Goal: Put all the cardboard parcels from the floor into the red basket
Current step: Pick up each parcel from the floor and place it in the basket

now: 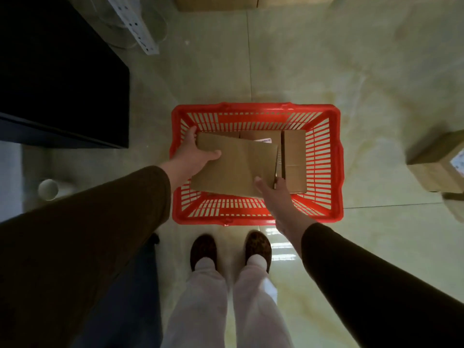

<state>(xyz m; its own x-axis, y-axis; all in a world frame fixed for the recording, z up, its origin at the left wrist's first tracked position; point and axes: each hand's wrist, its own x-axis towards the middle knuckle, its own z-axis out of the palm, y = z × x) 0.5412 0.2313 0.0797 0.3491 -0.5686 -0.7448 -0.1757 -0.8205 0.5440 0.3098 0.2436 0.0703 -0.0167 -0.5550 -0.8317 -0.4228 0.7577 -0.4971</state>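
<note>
A red slatted basket point(336, 156) stands on the floor just ahead of my feet. Over its left half I hold a flat cardboard parcel point(238, 167). My left hand point(193, 154) grips its left edge, thumb on top. My right hand point(273, 194) grips its near right corner, thumb on top. A second parcel point(295, 162) stands upright along the basket's right side, and another with a white label point(261, 138) lies partly hidden under the held one. One more cardboard parcel point(437, 164) sits on the floor at the far right.
A dark cabinet point(62, 79) fills the left side, with a white power strip point(135, 26) behind it. A white cup point(49, 189) lies on the floor at the left. Large cardboard boxes point(218, 2) line the far wall. Pale glossy tiles point(326, 59) surround the basket.
</note>
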